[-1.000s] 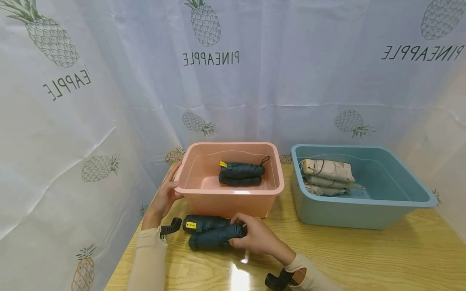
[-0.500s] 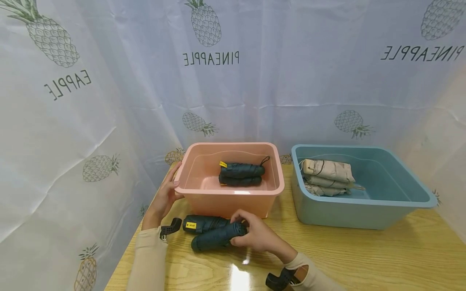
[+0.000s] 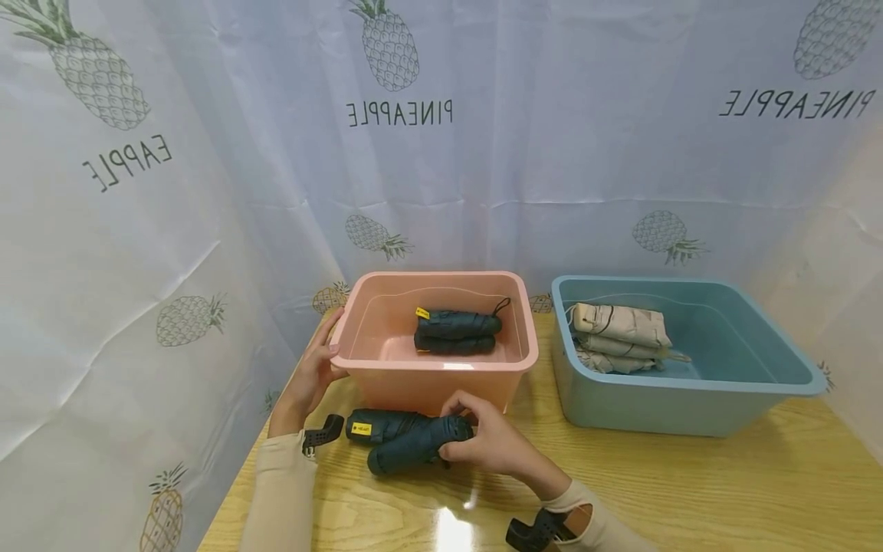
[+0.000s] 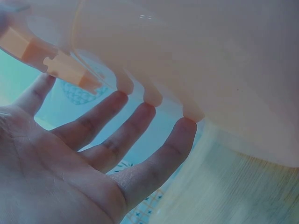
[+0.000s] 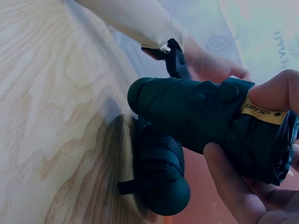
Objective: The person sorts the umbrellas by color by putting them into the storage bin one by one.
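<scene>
My right hand (image 3: pixel 488 438) grips a dark green folding umbrella (image 3: pixel 408 449) near its right end, thumb and fingers on opposite sides. In the right wrist view, the gripped umbrella (image 5: pixel 182 105) is furled and held off the tabletop, with a yellow tag under the thumb. Behind it a second dark folding umbrella (image 3: pixel 378 424) lies on the table, its right part hidden. My left hand (image 3: pixel 313 377) touches the left side of the pink bin (image 3: pixel 421 389). In the left wrist view, the fingertips of that hand (image 4: pixel 70 163) rest against the bin's wall, fingers spread and nearly straight.
Two dark folding umbrellas (image 3: pixel 457 325) lie inside the pink bin. To its right stands a blue bin (image 3: pixel 648 402) with several beige folding umbrellas (image 3: pixel 624 323) piled at its left end. Both bins are on a wooden table (image 3: pixel 607 491), before a pineapple-print curtain (image 3: pixel 483 169).
The right hand has shifted slightly right and up with the umbrella, whose right end has risen and tilted. My left hand has kept its place on the bin.
</scene>
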Action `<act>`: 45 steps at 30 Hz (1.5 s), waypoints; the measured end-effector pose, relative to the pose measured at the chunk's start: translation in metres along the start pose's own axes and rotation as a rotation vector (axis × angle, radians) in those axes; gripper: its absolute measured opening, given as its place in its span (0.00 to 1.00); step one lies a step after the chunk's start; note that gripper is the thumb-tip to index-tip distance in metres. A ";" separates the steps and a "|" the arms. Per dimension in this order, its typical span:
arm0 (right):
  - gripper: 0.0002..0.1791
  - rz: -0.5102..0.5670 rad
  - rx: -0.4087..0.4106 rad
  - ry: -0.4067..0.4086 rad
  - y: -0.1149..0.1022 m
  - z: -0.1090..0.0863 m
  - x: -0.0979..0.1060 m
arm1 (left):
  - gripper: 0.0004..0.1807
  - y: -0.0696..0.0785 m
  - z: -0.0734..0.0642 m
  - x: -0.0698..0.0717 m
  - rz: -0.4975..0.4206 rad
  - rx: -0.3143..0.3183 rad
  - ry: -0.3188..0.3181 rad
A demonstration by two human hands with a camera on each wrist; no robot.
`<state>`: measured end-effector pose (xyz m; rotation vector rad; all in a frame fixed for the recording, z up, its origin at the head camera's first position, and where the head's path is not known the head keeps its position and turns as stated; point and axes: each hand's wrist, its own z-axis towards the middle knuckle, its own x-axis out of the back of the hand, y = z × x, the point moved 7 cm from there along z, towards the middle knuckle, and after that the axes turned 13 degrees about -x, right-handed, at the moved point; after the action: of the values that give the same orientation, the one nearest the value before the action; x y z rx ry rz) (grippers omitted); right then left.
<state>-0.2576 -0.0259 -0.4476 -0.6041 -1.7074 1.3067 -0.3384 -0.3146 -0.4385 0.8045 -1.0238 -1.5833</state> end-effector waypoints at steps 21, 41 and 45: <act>0.18 0.135 0.029 -0.015 -0.028 -0.015 0.018 | 0.39 0.001 -0.001 -0.001 -0.010 0.010 -0.003; 0.20 0.375 0.051 -0.009 -0.046 -0.030 0.041 | 0.39 -0.001 -0.004 0.001 -0.012 -0.006 -0.009; 0.18 0.394 0.059 -0.008 -0.053 -0.035 0.049 | 0.38 -0.001 -0.003 0.000 0.007 -0.004 -0.010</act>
<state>-0.2454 0.0134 -0.3787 -0.9344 -1.6003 1.6268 -0.3365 -0.3153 -0.4409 0.7903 -1.0293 -1.5844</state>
